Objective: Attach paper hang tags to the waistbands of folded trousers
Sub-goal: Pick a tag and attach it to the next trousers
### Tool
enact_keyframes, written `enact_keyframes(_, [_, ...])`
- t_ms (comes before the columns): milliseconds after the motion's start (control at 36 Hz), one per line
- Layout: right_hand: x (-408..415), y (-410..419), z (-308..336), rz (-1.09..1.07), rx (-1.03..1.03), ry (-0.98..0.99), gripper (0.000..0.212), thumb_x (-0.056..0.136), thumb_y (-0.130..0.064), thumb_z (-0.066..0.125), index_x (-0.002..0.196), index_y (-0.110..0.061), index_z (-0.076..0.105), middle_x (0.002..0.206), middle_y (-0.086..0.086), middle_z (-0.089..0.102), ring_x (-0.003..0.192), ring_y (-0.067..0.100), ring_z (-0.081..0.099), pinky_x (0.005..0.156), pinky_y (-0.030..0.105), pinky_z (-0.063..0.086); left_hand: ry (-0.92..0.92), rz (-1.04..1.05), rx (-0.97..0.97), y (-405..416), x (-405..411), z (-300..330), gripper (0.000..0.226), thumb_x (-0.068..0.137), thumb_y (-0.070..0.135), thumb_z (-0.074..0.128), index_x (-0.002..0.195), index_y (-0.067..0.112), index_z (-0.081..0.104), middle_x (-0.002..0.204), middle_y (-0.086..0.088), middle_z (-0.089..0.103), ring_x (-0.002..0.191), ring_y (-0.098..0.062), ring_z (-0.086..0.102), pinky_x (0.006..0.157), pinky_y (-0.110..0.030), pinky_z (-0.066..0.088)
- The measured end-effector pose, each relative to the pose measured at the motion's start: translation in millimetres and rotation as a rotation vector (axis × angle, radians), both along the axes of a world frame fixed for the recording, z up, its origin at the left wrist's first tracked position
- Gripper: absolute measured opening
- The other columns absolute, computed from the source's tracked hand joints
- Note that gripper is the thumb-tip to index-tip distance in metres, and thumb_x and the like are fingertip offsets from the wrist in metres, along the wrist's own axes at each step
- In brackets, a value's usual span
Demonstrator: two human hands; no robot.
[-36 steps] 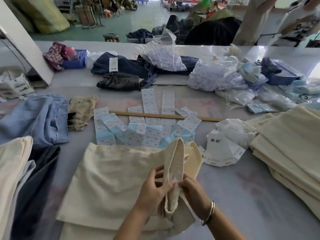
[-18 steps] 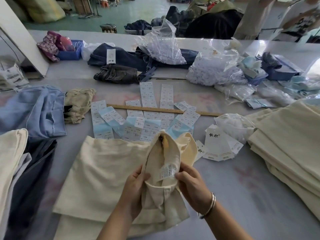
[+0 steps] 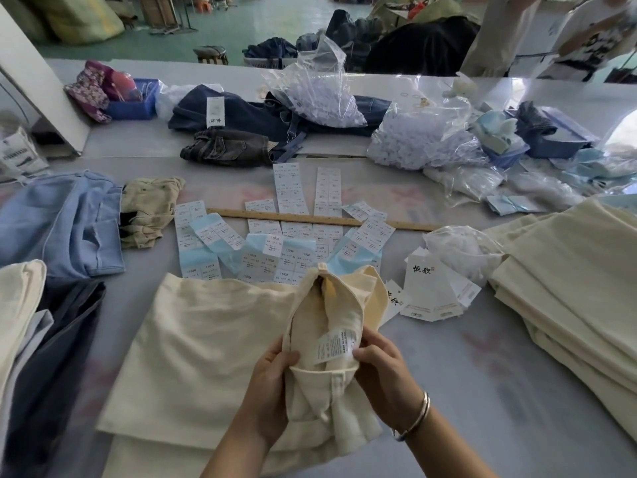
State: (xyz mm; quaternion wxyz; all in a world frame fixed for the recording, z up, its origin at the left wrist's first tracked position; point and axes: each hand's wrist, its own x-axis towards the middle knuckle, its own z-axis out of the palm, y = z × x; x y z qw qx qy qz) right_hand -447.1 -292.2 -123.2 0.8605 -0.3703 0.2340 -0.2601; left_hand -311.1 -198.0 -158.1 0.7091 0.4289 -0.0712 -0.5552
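At the near edge of the grey table [image 3: 482, 391], my left hand [image 3: 267, 388] and right hand [image 3: 382, 370] now grip the cream cotton trousers' waistband [image 3: 320, 346] spread wider than a second ago, so the white sewn-in care label [image 3: 333, 346] shows. No tag on yet; the white paper hang tags [image 3: 432, 293] wait just right.

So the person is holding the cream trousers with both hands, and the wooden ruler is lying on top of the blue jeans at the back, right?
Not quite. In the head view both hands, left hand and right hand, do hold the cream trousers, but the wooden ruler lies on the table across the sticker sheets, not on the blue jeans.
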Motion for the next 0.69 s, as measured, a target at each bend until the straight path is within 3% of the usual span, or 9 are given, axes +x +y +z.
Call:
enact_keyframes(83, [-3,-4,-5,-0.034,0.012,0.026,0.044,0.065,0.003,0.047,0.103,0.001,0.07,0.095,0.023,0.067,0.084,0.03,0.067,0.072,0.035,0.056,-0.009,-0.023,-0.011,0,-1,0,0.043,0.074,0.008,0.055,0.116,0.001,0.065,0.111,-0.027,0.067,0.098,-0.038,0.068,0.068,-0.038,0.058])
enact_keyframes(194, [-22,-15,-16,-0.145,0.068,0.118,0.04,0.059,-0.002,0.044,0.088,0.002,0.073,0.086,0.025,0.064,0.076,0.032,0.063,0.066,0.035,0.054,-0.152,-0.124,0.003,-7,-9,0,0.045,0.075,0.005,0.067,0.121,0.009,0.066,0.116,-0.016,0.069,0.107,-0.03,0.066,0.078,-0.032,0.056])
enact_keyframes(278, [-51,-26,-34,-0.229,0.201,0.189,0.043,0.068,-0.002,0.033,0.075,0.001,0.075,0.076,0.023,0.068,0.065,0.03,0.067,0.058,0.03,0.056,-0.328,-0.322,0.041,-15,-17,-1,0.042,0.08,0.025,0.061,0.121,0.021,0.064,0.116,-0.001,0.071,0.107,-0.015,0.066,0.085,-0.024,0.052])
enact_keyframes(361, [-81,-40,-52,-0.258,0.32,0.342,0.044,0.069,-0.002,0.032,0.077,0.005,0.074,0.078,0.026,0.068,0.065,0.033,0.068,0.056,0.032,0.057,-0.761,-0.454,0.123,-28,-10,-12,0.027,0.09,0.033,0.059,0.116,0.03,0.064,0.122,0.012,0.066,0.121,-0.005,0.055,0.098,-0.013,0.039])
enact_keyframes(444, [-103,-59,-72,-0.217,0.338,0.619,0.038,0.075,0.004,0.033,0.075,0.01,0.071,0.074,0.023,0.067,0.059,0.033,0.065,0.053,0.032,0.053,-1.366,-0.577,0.358,-44,8,-40,0.044,0.097,0.036,0.053,0.139,0.028,0.046,0.153,-0.001,0.034,0.145,-0.015,0.024,0.116,-0.024,0.018])
enact_keyframes(500, [-112,-77,-86,-0.189,0.204,0.928,0.033,0.084,0.006,0.035,0.07,0.002,0.064,0.056,0.012,0.055,0.044,0.022,0.05,0.043,0.022,0.042,-1.565,-0.728,0.546,-50,18,-62,0.068,0.093,0.053,0.05,0.152,0.034,0.021,0.162,-0.005,0.001,0.15,-0.02,-0.002,0.119,-0.042,0.005])
enact_keyframes(528, [-115,-88,-90,-0.172,0.108,1.073,0.032,0.087,0.005,0.034,0.077,-0.003,0.064,0.057,0.009,0.05,0.045,0.019,0.045,0.044,0.02,0.039,-1.589,-0.784,0.614,-50,22,-72,0.078,0.089,0.06,0.05,0.153,0.039,0.01,0.162,-0.004,-0.013,0.149,-0.022,-0.012,0.117,-0.05,0.0])
enact_keyframes(611, [-110,-124,-88,-0.241,-0.274,1.303,0.026,0.092,-0.002,0.042,0.109,-0.006,0.061,0.082,0.011,0.059,0.065,0.021,0.049,0.057,0.027,0.04,-1.634,-0.898,0.742,-49,22,-99,0.105,0.072,0.076,0.053,0.15,0.044,-0.009,0.154,-0.003,-0.036,0.143,-0.02,-0.03,0.112,-0.059,-0.01])
enact_keyframes(694, [-87,-155,-75,-0.261,-0.633,1.378,0.033,0.089,-0.002,0.048,0.119,-0.007,0.062,0.114,0.014,0.063,0.093,0.026,0.058,0.076,0.03,0.044,-1.686,-0.891,0.801,-48,19,-110,0.114,0.063,0.082,0.052,0.148,0.046,-0.015,0.151,0.0,-0.041,0.142,-0.017,-0.032,0.111,-0.058,-0.013])
